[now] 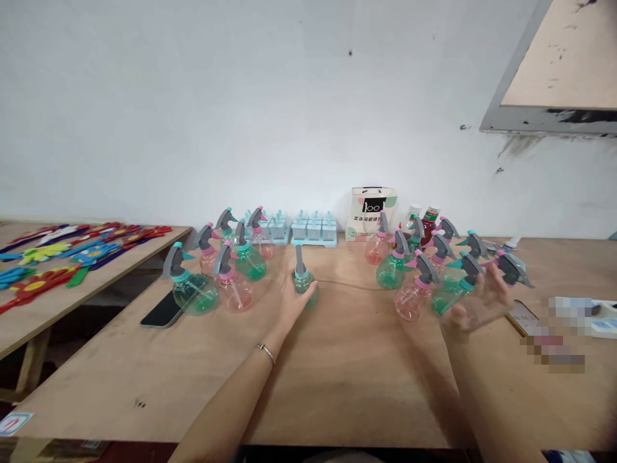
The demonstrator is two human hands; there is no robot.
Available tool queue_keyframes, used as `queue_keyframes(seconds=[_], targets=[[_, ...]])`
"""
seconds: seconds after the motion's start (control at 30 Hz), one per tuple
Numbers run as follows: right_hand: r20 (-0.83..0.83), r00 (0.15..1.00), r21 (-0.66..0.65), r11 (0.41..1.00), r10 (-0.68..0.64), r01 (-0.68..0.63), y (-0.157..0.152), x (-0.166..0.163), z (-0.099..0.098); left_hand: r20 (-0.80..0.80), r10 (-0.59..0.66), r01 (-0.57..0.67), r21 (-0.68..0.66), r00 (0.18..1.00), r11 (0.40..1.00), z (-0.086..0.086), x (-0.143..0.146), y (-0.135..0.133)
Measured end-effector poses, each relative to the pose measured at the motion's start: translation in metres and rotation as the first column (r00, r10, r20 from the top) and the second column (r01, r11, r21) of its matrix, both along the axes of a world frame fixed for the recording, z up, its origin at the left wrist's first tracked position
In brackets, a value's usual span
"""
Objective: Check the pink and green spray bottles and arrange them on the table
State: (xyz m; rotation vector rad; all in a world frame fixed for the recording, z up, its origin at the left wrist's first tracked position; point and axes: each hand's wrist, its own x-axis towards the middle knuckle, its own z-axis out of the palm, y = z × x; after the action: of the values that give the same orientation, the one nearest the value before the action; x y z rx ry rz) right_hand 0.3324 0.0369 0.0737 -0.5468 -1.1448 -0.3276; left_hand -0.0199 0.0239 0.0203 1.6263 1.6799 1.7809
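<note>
My left hand [293, 301] is wrapped round the body of a green spray bottle [302, 280] with a grey trigger head, which stands upright mid-table. Motion blurs my right hand [479, 303], raised at the right beside a pink-collared spray head [511, 267]; whether its fingers grip that bottle, I cannot tell. Close to this hand stands a group of pink and green spray bottles, among them a clear pink one [409, 302] and a green one [391, 272]. Left of my left hand is another group, with a green bottle [196, 294] and a pink one [236, 292].
Against the wall are light-blue ice-pop moulds [314, 231], a printed paper bag [371, 215] and red-filled bottles [430, 225]. A dark phone [162, 311] lies at the left, another phone [523, 316] at the right. Colourful flower-shaped pieces [91, 253] cover the neighbouring table.
</note>
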Motion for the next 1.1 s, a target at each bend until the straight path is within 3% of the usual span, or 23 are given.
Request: queue_keyframes(seconds=[0.07, 0.1, 0.13, 0.17, 0.2, 0.27, 0.33, 0.4, 0.43, 0.57, 0.7, 0.8, 0.87, 0.93, 0.97, 1.0, 1.1], targets=[[0.066, 0.997, 0.165, 0.986, -0.032, 0.021, -0.013, -0.013, 0.000, 0.015, -0.011, 0.011, -0.008, 1.000, 1.000, 0.000, 0.002, 0.000], [0.134, 0.991, 0.148, 0.989, 0.006, -0.026, -0.020, -0.024, 0.000, 0.016, -0.020, 0.020, -0.014, 1.000, 1.000, 0.000, 0.004, -0.001], [0.236, 0.967, 0.023, 0.994, 0.095, -0.103, -0.026, -0.037, 0.000, 0.010, -0.031, 0.031, -0.018, 0.999, 0.999, -0.001, 0.005, -0.002], [0.316, 0.923, -0.183, 0.969, 0.220, -0.168, -0.031, -0.053, 0.000, -0.004, -0.046, 0.046, -0.022, 0.999, 0.999, -0.002, 0.007, -0.003], [0.339, 0.872, -0.401, 0.893, 0.354, -0.206, -0.033, -0.071, -0.001, -0.026, -0.065, 0.065, -0.026, 0.998, 0.998, -0.004, 0.009, -0.005], [0.204, 0.811, -0.634, 0.705, 0.548, -0.317, -0.032, -0.107, -0.002, -0.081, -0.106, 0.104, -0.035, 0.991, 0.994, -0.009, 0.013, -0.009], [0.045, 0.731, -0.762, 0.497, 0.680, -0.416, -0.022, -0.139, -0.004, -0.136, -0.128, 0.123, -0.041, 0.982, 0.992, -0.014, 0.018, -0.013], [-0.059, 0.664, -0.807, 0.356, 0.746, -0.471, -0.010, -0.163, -0.005, -0.190, -0.144, 0.138, -0.046, 0.971, 0.989, -0.018, 0.024, -0.017], [-0.088, 0.644, -0.809, 0.323, 0.760, -0.492, -0.004, -0.172, -0.005, -0.213, -0.152, 0.145, -0.049, 0.965, 0.988, -0.019, 0.027, -0.019], [-0.165, 0.630, -0.769, 0.301, 0.759, -0.564, 0.007, -0.192, 0.000, -0.256, -0.151, 0.144, -0.045, 0.955, 0.989, -0.023, 0.043, -0.025], [-0.221, 0.560, -0.745, 0.232, 0.798, -0.625, 0.009, -0.199, 0.002, -0.262, -0.100, 0.102, -0.009, 0.960, 0.995, -0.023, 0.048, -0.029], [-0.261, 0.544, -0.730, 0.206, 0.797, -0.651, 0.013, -0.198, 0.003, -0.336, -0.036, 0.075, 0.103, 0.941, 0.992, -0.016, 0.025, -0.030], [-0.332, 0.544, -0.713, 0.172, 0.771, -0.680, 0.019, -0.194, 0.006, -0.346, 0.130, -0.037, 0.262, 0.929, 0.964, -0.005, -0.006, -0.031], [-0.451, 0.477, -0.662, 0.076, 0.754, -0.746, 0.027, -0.188, 0.011, -0.149, 0.424, -0.325, 0.436, 0.894, 0.839, 0.009, -0.046, -0.030], [-0.521, 0.411, -0.619, 0.001, 0.748, -0.786, 0.031, -0.185, 0.015, -0.020, 0.549, -0.471, 0.490, 0.835, 0.734, 0.016, -0.066, -0.029], [-0.590, 0.332, -0.565, -0.082, 0.735, -0.821, 0.035, -0.182, 0.019, 0.037, 0.614, -0.551, 0.484, 0.788, 0.679, 0.022, -0.086, -0.028], [-0.734, 0.141, -0.411, -0.269, 0.665, -0.871, 0.044, -0.176, 0.031, 0.059, 0.708, -0.690, 0.293, 0.704, 0.662, 0.030, -0.128, -0.024]])
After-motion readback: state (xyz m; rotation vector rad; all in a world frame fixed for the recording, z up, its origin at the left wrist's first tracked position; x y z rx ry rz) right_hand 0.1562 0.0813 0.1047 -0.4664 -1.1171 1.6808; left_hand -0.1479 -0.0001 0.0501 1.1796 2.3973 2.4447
